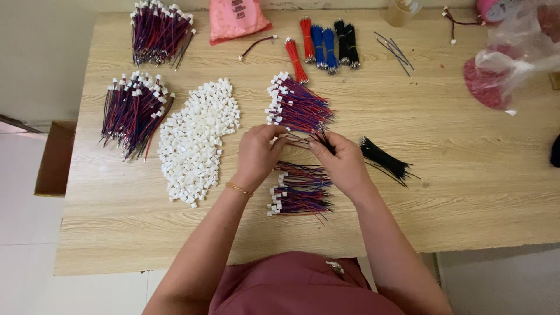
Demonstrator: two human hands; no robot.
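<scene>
My left hand (257, 155) and my right hand (342, 163) meet over the middle of the wooden table (466, 192), pinching a thin wire lead (298, 139) between them. Just beyond my fingers lies a bundle of red, blue and black leads with white connectors (297, 107). A similar smaller bundle (300, 189) rests below my hands, near my body. A loose bunch of black wires (385, 159) lies right of my right hand. A heap of small white plastic connector housings (197, 137) spreads out left of my left hand.
Two more connector-tipped wire bundles sit at the left (135, 112) and far left corner (158, 32). Tied red, blue and black wire bunches (326, 42), a pink bag (235, 18) and clear plastic bags (513, 58) line the far edge. A cardboard box (55, 157) stands on the floor, left.
</scene>
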